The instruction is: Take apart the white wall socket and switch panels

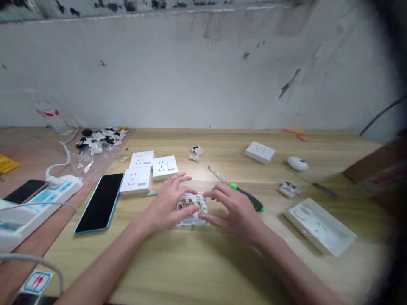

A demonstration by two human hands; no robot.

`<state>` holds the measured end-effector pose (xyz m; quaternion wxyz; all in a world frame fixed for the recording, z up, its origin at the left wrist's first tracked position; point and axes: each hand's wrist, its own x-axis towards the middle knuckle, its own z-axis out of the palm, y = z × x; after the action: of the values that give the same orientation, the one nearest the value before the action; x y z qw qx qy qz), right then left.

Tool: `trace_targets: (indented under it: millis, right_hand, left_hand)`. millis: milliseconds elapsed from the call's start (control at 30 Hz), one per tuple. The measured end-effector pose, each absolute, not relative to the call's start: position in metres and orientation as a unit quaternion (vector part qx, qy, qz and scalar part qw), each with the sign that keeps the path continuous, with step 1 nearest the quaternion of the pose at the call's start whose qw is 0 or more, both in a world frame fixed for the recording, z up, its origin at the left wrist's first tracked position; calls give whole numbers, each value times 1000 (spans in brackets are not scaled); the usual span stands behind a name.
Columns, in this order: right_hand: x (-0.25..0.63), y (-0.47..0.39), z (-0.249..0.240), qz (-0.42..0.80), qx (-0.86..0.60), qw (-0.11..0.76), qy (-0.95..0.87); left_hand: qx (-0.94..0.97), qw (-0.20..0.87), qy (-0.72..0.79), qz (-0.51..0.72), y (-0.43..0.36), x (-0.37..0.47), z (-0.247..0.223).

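On the wooden table (203, 262) an opened socket (191, 208) lies back side up, so its brass and white inner parts are visible. The left hand (168, 201) holds its left edge, with fingers bent and pressed on the top of it. The right hand (233, 209) holds its right edge, with fingers curled and close together. Both hands touch the socket and cover a part of it, so I cannot tell exactly how the fingertips grip.

All other things are placed around this socket. Just behind it to the left is a group of three white sockets (149, 169), face up and touching each other. To the left of the socket lies a phone (101, 202) with a dark screen, and further left a white power strip (32, 207) with its cable. Far behind on the left there is a plastic bag with small black and white parts (98, 142). Directly behind the socket are two small white pieces (195, 153). A screwdriver (237, 188) with a green and black handle lies just behind the right hand, partly hidden by it. Further right are one more white socket (260, 152), a white oval thing (298, 163), a small inner part (288, 189) and a flat white plate (319, 226), all well apart from the hands
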<state>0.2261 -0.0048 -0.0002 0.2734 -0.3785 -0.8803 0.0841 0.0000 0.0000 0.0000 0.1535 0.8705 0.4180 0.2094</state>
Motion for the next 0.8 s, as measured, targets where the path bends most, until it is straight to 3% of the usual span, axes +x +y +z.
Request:
trace_targets:
  millis: [333,800]
  right_hand:
    - [225,-5,-10,76,-415,189,-887]
    - [221,-7,-8,61,-435,192,-878]
  left_hand:
    - [907,101,379,152,4,-8,-6]
    - [911,99,370,151,6,-9,-9]
